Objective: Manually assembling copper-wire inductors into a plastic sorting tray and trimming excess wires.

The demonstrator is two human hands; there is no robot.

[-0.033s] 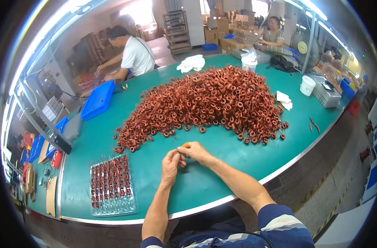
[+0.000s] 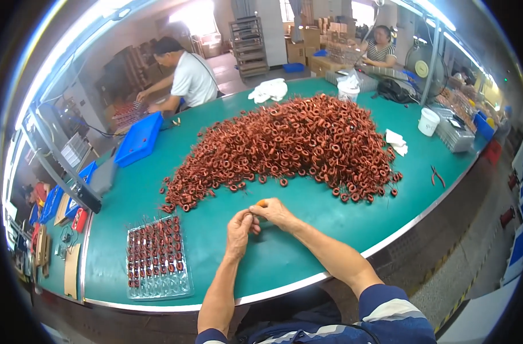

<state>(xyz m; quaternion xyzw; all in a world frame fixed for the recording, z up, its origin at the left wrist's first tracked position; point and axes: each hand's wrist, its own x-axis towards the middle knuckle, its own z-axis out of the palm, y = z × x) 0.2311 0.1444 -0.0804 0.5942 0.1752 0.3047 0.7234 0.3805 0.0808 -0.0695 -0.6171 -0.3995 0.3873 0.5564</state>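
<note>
My left hand (image 2: 238, 232) and my right hand (image 2: 274, 212) meet above the green table, fingertips pinched together. What they hold between them is too small and hidden to make out. Something orange (image 2: 262, 203) shows at the fingers of my right hand. Beyond my hands lies a wide heap of reddish-brown wire-wound ring coils (image 2: 284, 143) with thin wire ends sticking out. To the left of my left hand sits a clear plastic tray (image 2: 158, 289); rows of the same coils fill its far part, and its nearest pockets hold none.
Red-handled pliers (image 2: 437, 176) lie at the right, with a white tub (image 2: 427, 121) and a white cloth (image 2: 396, 142) farther back. A blue tray (image 2: 138, 139) is at the far left. Two people work beyond the green table (image 2: 313, 258). A metal post (image 2: 72, 178) stands left.
</note>
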